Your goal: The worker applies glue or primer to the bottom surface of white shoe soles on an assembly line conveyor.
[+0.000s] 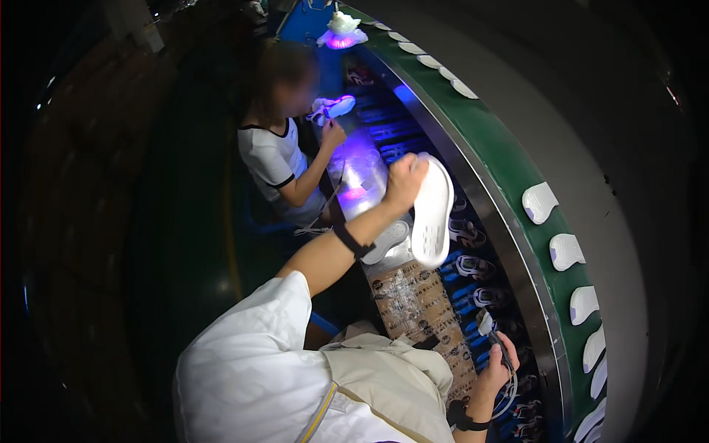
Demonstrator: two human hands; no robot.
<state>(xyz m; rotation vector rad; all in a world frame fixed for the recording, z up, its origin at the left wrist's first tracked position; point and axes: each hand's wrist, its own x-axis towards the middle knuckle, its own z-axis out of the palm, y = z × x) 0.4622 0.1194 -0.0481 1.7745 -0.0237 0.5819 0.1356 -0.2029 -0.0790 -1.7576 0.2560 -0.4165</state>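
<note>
My left hand (405, 181) is closed on the heel or toe end of a white shoe sole (431, 210), raised above the bench with its long side running down toward me. A second pale sole (387, 244) lies on the bench, partly hidden by my left forearm. Low on the right, my right hand (496, 369) grips the dark handle of a brush (485, 323) with a whitish head. A thin pale tube or cord hangs by that wrist. The brush is well apart from the sole.
A cardboard-topped bench (413, 292) stands before me, with shoes (473, 266) racked beside it. Beyond a metal rail, a green conveyor belt (509, 159) carries white soles (567, 252). Another person (277, 148) sits farther along, holding a sole (341, 107) under violet light.
</note>
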